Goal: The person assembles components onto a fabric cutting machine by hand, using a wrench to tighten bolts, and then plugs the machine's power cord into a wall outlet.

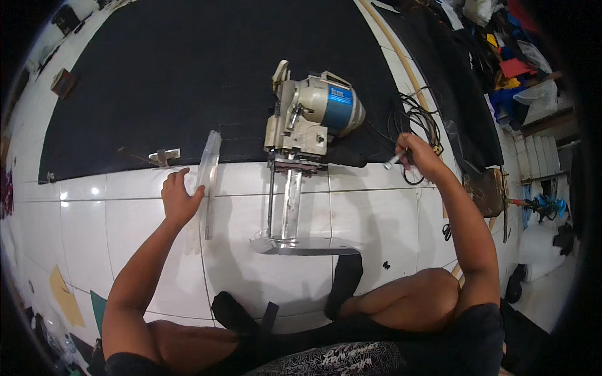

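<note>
A straight-knife cloth cutting machine (301,122), cream with a blue band on its motor, stands at the front edge of a black cloth (188,69). Its flat metal base rests on the tiles. My left hand (182,197) is open with fingers spread, its thumb beside or touching a clear ruler-like strip (211,182); contact cannot be made out. To the right of the machine, my right hand (419,156) is closed round a short, thin, pale stick (393,161), its tip pointing left. A metal clamp-like piece (164,156) sits on the cloth edge near my left hand.
Black cable (420,119) lies coiled beyond my right hand, beside a long tan pole (401,50). Scissors (446,232) lie near my right forearm. A brown roll (63,83) sits at the cloth's left edge. Coloured scraps (514,69) pile at the far right.
</note>
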Demonstrator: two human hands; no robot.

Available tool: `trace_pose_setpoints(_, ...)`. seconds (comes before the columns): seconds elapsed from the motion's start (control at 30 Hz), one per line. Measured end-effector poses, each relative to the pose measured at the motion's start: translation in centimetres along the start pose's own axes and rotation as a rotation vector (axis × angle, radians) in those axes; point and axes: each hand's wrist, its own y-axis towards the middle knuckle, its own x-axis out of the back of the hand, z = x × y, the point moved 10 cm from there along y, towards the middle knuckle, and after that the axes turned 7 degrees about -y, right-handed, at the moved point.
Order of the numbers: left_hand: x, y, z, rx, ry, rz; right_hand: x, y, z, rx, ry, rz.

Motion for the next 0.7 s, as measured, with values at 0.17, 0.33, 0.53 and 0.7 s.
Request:
trace_pose_setpoints(0.17, -0.7, 2.9, -3.3, -0.008, -0.304, 0.077, 2.7, 0.2, -10.5, -0.232, -0.327, -0.101)
trace_pose_setpoints(0.33, -4.5, 6.2, -6.9, 0.149, -0.565, 0.338, -2.2, 4.0, -16.4, -0.205, 0.082, -0.06)
trace_pose_setpoints(0.53, -10.0, 9.1, -11.1, 0.257, -0.672, 0.478, -4.3, 8.9, -13.3, -0.06, 0.176, 0.111)
trace_pose_setpoints(0.7, -13.6, 9.4, -10.8, 0.316, -0.762, 0.629, -7.5, 7.2, -13.0, -0.161, 0.367, 0.258)
